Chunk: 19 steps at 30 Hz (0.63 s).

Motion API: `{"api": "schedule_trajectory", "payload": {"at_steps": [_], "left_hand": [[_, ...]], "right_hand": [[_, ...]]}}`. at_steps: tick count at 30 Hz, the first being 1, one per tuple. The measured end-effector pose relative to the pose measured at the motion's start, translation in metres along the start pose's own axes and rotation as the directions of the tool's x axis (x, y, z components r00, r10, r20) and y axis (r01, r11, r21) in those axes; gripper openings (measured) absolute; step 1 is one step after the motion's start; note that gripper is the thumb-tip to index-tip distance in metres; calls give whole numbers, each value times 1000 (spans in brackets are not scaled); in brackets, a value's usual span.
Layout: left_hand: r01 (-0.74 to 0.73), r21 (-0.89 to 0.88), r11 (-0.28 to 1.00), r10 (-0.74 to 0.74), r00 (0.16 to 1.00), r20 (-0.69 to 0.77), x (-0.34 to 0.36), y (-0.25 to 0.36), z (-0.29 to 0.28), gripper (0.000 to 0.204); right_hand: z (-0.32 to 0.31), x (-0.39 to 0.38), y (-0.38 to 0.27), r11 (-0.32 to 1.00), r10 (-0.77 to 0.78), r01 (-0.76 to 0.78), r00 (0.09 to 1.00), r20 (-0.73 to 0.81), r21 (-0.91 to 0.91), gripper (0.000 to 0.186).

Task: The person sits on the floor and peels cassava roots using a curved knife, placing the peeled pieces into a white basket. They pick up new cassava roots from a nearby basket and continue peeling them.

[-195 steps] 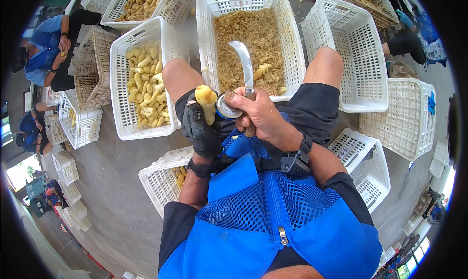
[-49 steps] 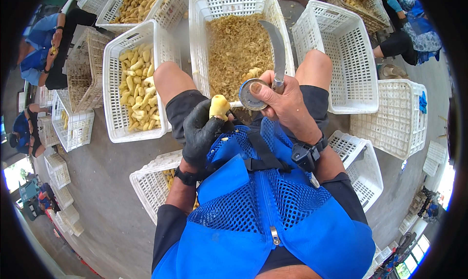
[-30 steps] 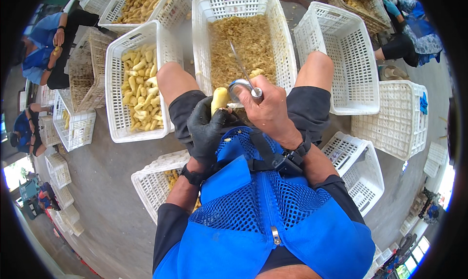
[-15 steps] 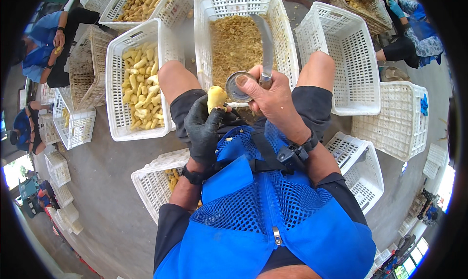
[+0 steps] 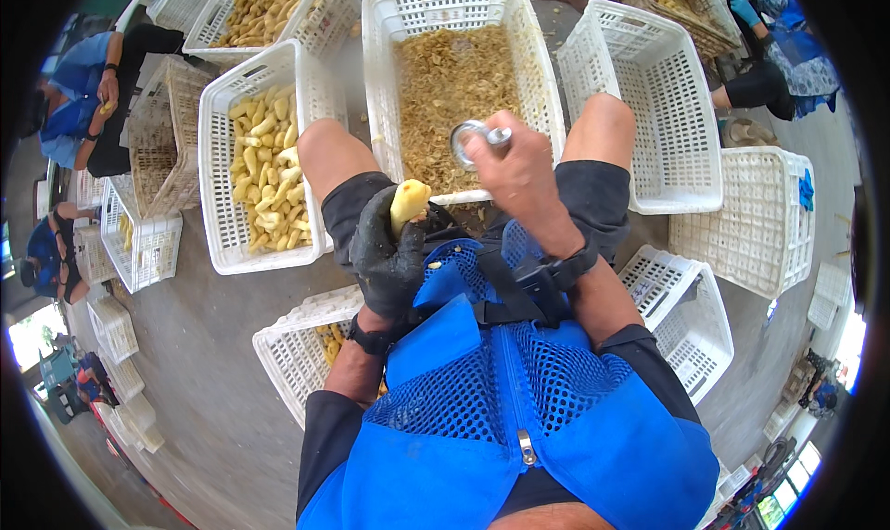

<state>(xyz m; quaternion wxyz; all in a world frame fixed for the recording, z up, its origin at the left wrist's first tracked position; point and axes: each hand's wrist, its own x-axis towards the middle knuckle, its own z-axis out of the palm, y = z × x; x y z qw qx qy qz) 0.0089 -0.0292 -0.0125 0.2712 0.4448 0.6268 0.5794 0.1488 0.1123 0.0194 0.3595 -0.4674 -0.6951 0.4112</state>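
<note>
In my left hand [image 5: 387, 261], gloved in black, is a pale yellow, root-like piece [image 5: 409, 204] with a rounded top, standing up between the curled fingers and thumb. Bare, my right hand [image 5: 522, 173] is closed round a curved knife, whose metal handle end [image 5: 499, 138] shows above the fist. The blade cannot be made out now. A round metal disc or ring [image 5: 461, 146], blurred, sits at the right thumb. Both hands are above my lap, apart from each other. Beyond them stands a white crate [image 5: 545, 76] with brown-yellow shavings [image 5: 454, 76] in it.
At left, a white crate [image 5: 215, 150] is full of yellow pieces [image 5: 269, 159]. More crates stand around, including a white one [image 5: 640, 104] by my right knee and one [image 5: 287, 345] by my left elbow. People in blue sit at the far left [image 5: 79, 94] and far right [image 5: 797, 53].
My right hand has lifted slightly away from the yellow piece and turned, so the blade no longer shows. The piece in my left hand now leans to the right.
</note>
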Motion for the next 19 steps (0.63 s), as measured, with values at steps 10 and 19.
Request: {"api": "schedule_trajectory", "payload": {"at_steps": [10,19], "left_hand": [[355,-451,819,-327,934,142,12,27,9,36],[292,-372,881,-280,956,87,2,7,4,38]], "right_hand": [[-14,-9,-22,718,243,-440,885,398,539,26],[-7,-15,-25,742,247,-443,878,410,503,25]]}}
